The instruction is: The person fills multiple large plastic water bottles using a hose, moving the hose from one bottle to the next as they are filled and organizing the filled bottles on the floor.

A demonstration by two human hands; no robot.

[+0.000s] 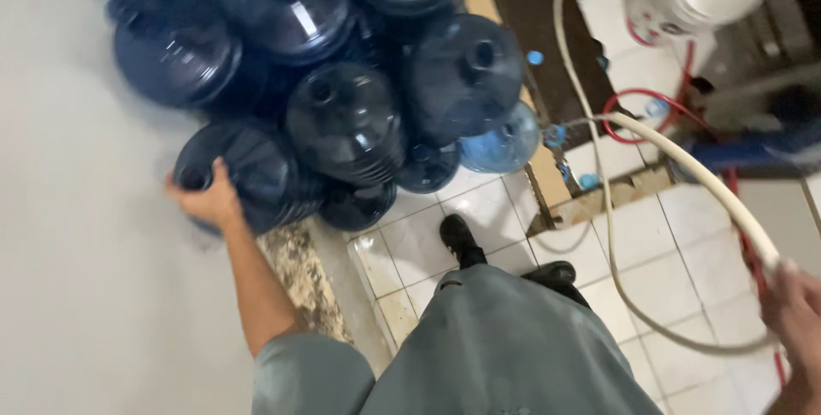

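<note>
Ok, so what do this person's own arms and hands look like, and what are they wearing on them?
Both hands are bare, with no gloves, rings or watch visible. The left hand leads into a bare forearm, with a short grey-green sleeve starting near the elbow. The right hand shows only at the frame's edge, blurred, so its sleeve cannot be seen.

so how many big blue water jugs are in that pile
About 9 jugs show: three along the top, three mid-row, three in front, the left hand on the nearest; more may be hidden.

Right hand (797, 312) cut by frame edge
</note>
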